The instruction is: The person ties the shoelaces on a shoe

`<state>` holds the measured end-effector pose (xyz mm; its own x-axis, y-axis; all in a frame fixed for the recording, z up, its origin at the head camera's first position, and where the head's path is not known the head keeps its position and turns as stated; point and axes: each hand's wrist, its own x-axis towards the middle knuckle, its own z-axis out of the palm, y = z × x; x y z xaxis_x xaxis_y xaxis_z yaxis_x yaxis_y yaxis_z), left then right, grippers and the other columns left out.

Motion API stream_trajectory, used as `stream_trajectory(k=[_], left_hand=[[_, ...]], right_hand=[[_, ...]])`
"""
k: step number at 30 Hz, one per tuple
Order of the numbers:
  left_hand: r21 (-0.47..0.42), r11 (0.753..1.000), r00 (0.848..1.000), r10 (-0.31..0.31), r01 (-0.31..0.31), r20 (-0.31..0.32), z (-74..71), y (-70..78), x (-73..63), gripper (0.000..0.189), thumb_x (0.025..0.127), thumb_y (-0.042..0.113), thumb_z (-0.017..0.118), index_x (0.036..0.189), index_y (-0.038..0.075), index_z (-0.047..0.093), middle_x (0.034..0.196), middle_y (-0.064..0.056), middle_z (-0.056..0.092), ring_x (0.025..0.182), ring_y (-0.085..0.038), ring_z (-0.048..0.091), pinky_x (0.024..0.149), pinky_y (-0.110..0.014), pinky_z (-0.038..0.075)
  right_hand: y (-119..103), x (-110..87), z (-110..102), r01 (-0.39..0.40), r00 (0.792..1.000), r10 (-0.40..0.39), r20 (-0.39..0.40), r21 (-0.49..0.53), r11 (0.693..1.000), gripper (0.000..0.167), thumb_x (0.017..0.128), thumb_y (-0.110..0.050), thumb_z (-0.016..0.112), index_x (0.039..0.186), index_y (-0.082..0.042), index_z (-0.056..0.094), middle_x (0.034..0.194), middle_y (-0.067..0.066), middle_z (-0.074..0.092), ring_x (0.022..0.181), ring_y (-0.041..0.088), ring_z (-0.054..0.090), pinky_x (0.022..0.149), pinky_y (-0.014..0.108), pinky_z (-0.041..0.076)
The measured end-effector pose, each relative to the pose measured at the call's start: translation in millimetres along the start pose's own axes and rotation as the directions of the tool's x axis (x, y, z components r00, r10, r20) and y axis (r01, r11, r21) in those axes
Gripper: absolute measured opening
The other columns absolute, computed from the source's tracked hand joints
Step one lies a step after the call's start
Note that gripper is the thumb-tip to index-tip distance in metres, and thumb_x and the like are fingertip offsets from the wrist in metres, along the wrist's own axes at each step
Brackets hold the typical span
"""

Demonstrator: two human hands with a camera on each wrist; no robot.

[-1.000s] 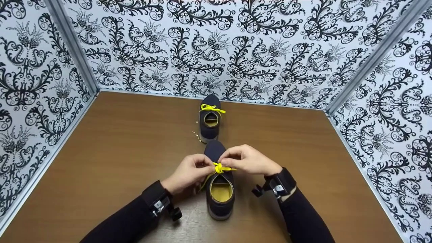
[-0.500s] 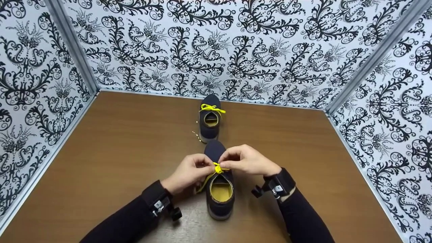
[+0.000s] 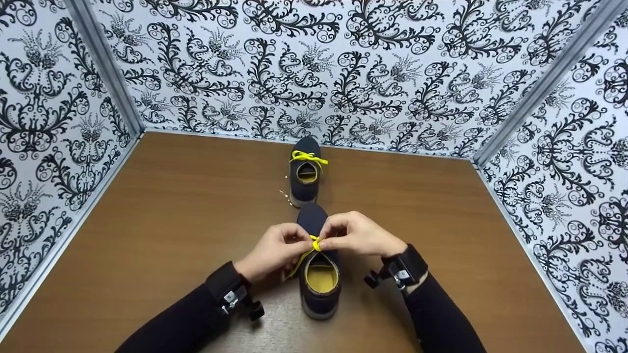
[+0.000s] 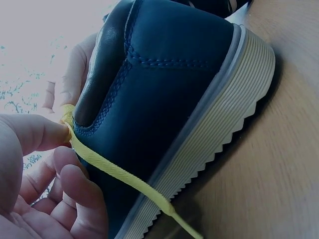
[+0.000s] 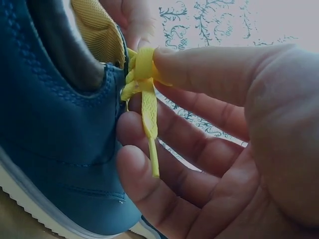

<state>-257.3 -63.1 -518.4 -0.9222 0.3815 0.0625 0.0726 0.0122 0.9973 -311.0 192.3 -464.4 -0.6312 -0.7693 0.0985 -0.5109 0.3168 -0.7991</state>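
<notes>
A dark blue shoe with a yellow lining stands on the table, toe away from me. At its throat, the yellow shoelace forms a knot with loops, and one tipped end hangs down in the right wrist view. My left hand pinches the lace from the left; a loose lace end trails down the shoe's side in the left wrist view. From the right, my right hand pinches the lace at the knot between thumb and fingers. The fingertips of both hands nearly meet there and partly hide the knot.
Straight behind stands a second dark shoe, its yellow lace tied in a bow. Small light specks lie left of it on the brown table. Patterned panels border the table at the back and sides.
My right hand's fingertips have shifted slightly left onto the knot, covering more of it. The lace end that stuck out to the right is now hidden in the head view. The left hand stays put.
</notes>
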Motion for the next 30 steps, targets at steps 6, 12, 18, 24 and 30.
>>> stream_trajectory(k=[6,12,18,24,30], left_hand=[[-0.005,1.000,1.000,0.005,-0.005,0.004,-2.0,-0.6,0.2,0.016,0.100,0.012,0.081,0.102,-0.002,0.074,0.072,0.001,0.061,0.058,-0.011,0.053,0.050,-0.024,0.046],[-0.015,1.000,1.000,0.024,-0.024,0.016,-4.6,1.0,-0.4,0.015,0.100,0.008,0.079,0.102,-0.005,0.071,0.072,0.001,0.061,0.057,-0.010,0.052,0.050,-0.023,0.044],[0.005,1.000,1.000,0.029,-0.029,0.006,-5.5,1.3,0.7,0.011,0.099,0.006,0.076,0.102,-0.004,0.072,0.071,0.000,0.062,0.057,-0.011,0.055,0.051,-0.023,0.048],[0.000,1.000,1.000,0.021,-0.021,0.017,-5.0,1.4,0.8,0.012,0.100,0.005,0.073,0.104,-0.006,0.071,0.072,-0.001,0.062,0.056,-0.013,0.058,0.048,-0.028,0.052],[-0.005,1.000,0.999,0.004,-0.003,0.038,-5.4,2.2,0.2,0.016,0.102,0.012,0.076,0.106,-0.003,0.071,0.073,-0.004,0.063,0.054,-0.015,0.058,0.047,-0.028,0.052]], right_hand=[[-3.0,-2.9,-5.2,-0.035,0.999,0.035,0.020,0.026,0.999,0.010,0.099,-0.024,0.088,0.097,-0.017,0.082,0.092,-0.006,0.077,0.084,0.013,0.068,0.075,0.024,0.054],[-2.1,-5.8,-10.5,-0.091,0.995,0.090,0.036,0.027,0.995,0.011,0.098,-0.024,0.088,0.096,-0.015,0.083,0.087,-0.005,0.076,0.078,0.012,0.067,0.070,0.023,0.052],[-0.3,-6.9,-12.5,-0.130,0.991,0.129,0.038,0.031,0.991,0.009,0.098,-0.025,0.088,0.094,-0.020,0.082,0.085,-0.005,0.077,0.074,0.010,0.065,0.064,0.022,0.048],[-0.9,-6.8,-11.8,-0.143,0.989,0.141,0.044,0.044,0.989,0.009,0.098,-0.025,0.088,0.095,-0.020,0.081,0.084,-0.006,0.076,0.072,0.011,0.066,0.062,0.022,0.048],[-1.4,-5.8,-11.1,-0.128,0.991,0.127,0.048,0.033,0.991,0.009,0.099,-0.026,0.088,0.096,-0.020,0.081,0.083,-0.007,0.076,0.070,0.012,0.065,0.060,0.022,0.047]])
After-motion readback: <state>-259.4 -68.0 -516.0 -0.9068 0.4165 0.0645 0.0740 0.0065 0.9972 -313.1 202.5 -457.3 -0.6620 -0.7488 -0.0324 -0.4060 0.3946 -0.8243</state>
